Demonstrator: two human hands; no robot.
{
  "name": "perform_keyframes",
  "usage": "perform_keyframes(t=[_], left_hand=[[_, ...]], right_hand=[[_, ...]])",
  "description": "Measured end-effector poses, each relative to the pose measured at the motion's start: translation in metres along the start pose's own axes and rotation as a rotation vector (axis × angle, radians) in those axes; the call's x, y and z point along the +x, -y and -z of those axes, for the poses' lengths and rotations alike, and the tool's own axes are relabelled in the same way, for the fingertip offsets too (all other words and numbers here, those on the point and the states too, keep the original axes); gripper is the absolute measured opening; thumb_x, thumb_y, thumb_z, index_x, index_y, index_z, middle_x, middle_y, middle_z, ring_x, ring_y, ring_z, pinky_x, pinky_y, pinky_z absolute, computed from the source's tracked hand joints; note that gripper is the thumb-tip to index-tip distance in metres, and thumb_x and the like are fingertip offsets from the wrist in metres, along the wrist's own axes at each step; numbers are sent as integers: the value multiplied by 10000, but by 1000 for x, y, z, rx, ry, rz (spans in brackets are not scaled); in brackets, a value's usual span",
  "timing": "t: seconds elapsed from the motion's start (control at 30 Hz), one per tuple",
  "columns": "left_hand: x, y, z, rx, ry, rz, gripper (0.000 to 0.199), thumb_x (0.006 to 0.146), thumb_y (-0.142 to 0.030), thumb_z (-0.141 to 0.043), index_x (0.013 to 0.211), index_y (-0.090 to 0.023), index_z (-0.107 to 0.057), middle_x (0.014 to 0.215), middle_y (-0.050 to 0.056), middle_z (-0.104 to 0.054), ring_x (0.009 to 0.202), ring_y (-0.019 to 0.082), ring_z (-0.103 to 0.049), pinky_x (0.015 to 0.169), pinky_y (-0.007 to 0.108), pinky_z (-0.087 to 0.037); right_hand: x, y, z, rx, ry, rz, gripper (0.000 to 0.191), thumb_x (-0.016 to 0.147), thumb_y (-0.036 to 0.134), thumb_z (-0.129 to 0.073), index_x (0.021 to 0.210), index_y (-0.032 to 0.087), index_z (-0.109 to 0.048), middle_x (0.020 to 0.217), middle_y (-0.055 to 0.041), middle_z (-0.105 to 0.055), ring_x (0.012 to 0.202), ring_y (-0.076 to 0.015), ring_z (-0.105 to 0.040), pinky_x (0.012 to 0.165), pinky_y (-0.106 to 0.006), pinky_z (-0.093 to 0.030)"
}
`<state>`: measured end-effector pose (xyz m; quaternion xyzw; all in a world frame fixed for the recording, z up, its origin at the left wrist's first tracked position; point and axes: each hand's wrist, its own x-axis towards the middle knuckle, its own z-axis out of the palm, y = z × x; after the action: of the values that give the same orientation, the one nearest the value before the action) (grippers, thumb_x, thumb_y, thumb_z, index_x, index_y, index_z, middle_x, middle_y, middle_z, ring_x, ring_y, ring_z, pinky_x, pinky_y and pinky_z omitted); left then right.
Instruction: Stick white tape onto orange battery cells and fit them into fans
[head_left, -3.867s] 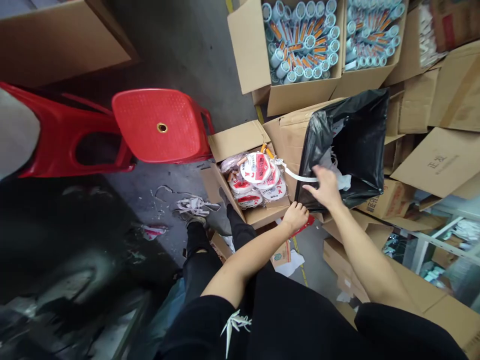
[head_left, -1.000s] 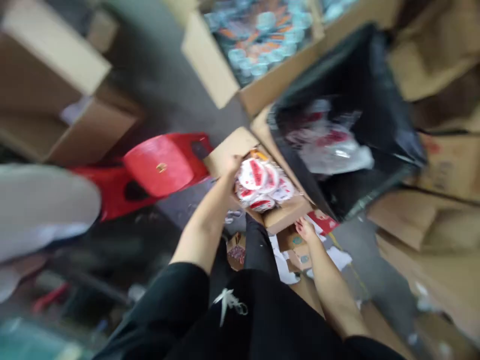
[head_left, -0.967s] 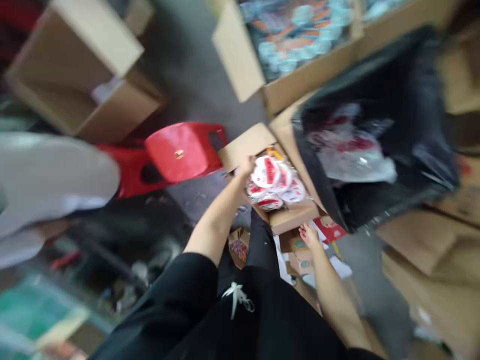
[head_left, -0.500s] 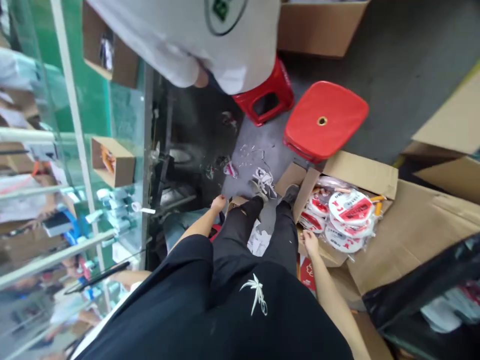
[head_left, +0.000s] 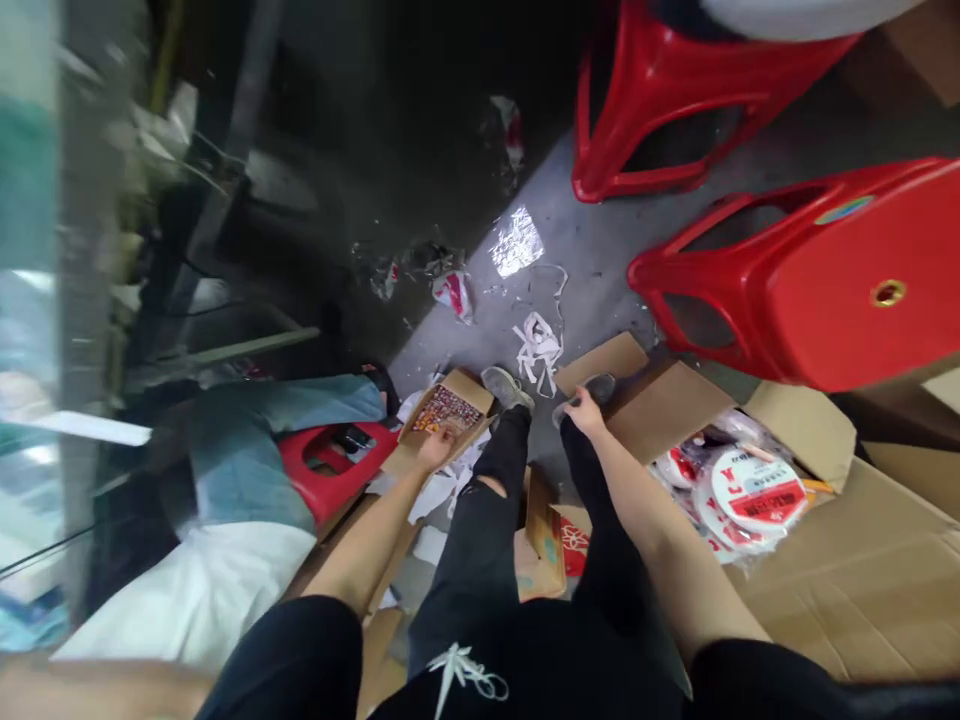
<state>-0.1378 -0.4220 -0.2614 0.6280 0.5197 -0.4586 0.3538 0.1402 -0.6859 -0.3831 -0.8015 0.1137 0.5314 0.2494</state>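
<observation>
Cardboard is seen in bulk at lower right, as one large carton side [head_left: 847, 590]. Three red plastic stools are counted: a right stool [head_left: 862, 310], an upper stool [head_left: 649, 70], and a left stool [head_left: 322, 495] by a jeans-clad co-worker [head_left: 240, 440]. Beside the large carton side, one disc carton [head_left: 664, 410] is judged opened but not emptied: flaps are folded out, and at least three labelled discs [head_left: 757, 490] are stacked inside in clear wrap. One small carton [head_left: 469, 388] is likewise opened and well filled; it is set on the floor between the co-worker and the wearer's shoes, of which two are counted.

Left hand [head_left: 436, 447] is placed at the small carton, fingers curled; whether a piece is pinched cannot be told. Right hand [head_left: 587, 412] is held near the disc carton's folded flap, thumb and fingers drawn together; contact or hold cannot be told. On the floor, one sheet of shiny film [head_left: 517, 242] and one tangle of white strips [head_left: 538, 345] are noted. Smallest, the multicoloured pieces [head_left: 444, 408] in the small carton are too many to count.
</observation>
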Motion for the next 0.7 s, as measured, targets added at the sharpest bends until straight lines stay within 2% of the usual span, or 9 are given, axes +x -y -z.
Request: perform_keyframes(t=[0.1,0.17,0.23,0.33,0.37,0.43,0.53,0.6,0.7], left_hand=[[87,0,7,-109,-106,-17,302,1029,-382,-614,1214,-156,-688,1179,116,-743,1116,260,-706,1026,405,-546],[156,-8,23,-180,-232,-18,422,1001,-394,-643,1356,-167,-627,1339,144,-694,1267,286,-650,1113,395,-492],[226,-17,51,-231,-382,-5,677,947,-431,-719,1529,-180,-483,1554,170,-539,1452,307,-507,1219,408,-397],[317,-18,113,-281,-572,85,1126,807,-535,-863,1676,-192,-234,1752,218,-161,1624,392,-192,1308,491,-234],[339,-15,137,-304,-616,133,1231,776,-568,-884,1696,-188,-160,1764,235,-53,1636,420,-120,1312,520,-203],[372,-9,181,-349,-673,223,1348,759,-611,-886,1711,-184,-34,1757,263,74,1638,452,-52,1306,562,-181],[410,-6,226,-359,-681,234,1356,789,-619,-854,1713,-216,52,1761,254,82,1639,457,-62,1293,613,-199],[431,-18,231,-325,-644,125,1269,848,-603,-800,1717,-214,39,1765,240,-25,1641,427,-107,1296,609,-209],[439,-56,197,-170,-557,-154,1170,883,-603,-759,1718,-164,-66,1743,248,-147,1633,424,-123,1292,592,-222]], right_hand=[[81,29,-43,-160,-43,78,1010,620,341,-988,1519,275,-532,1673,-198,-376,1487,-418,-423,1205,-599,-383],[126,42,-81,-275,-62,130,1129,613,437,-987,1593,291,-446,1767,-210,-95,1572,-498,-201,1195,-702,-315],[154,48,-119,-480,-49,207,1103,702,524,-928,1633,307,-378,1775,-198,41,1590,-525,-63,1156,-778,-276],[167,46,-150,-755,17,334,840,896,489,-757,1626,290,-392,1768,-225,-10,1583,-518,-91,1107,-814,-286],[167,45,-152,-794,56,372,703,934,420,-704,1580,274,-467,1762,-229,-88,1575,-498,-148,1111,-779,-320],[167,49,-147,-814,150,451,433,938,265,-645,1370,256,-666,1690,-199,-349,1523,-408,-319,1120,-603,-427],[180,80,-125,-851,222,535,207,833,150,-670,983,247,-774,1305,-115,-722,1232,-260,-605,952,-307,-527],[202,121,-101,-865,145,541,194,804,141,-652,929,229,-771,1059,-87,-778,1012,-218,-677,860,-253,-529],[239,201,-59,-867,-111,538,379,901,184,-512,1204,180,-740,1014,-115,-773,938,-243,-705,872,-304,-535]])
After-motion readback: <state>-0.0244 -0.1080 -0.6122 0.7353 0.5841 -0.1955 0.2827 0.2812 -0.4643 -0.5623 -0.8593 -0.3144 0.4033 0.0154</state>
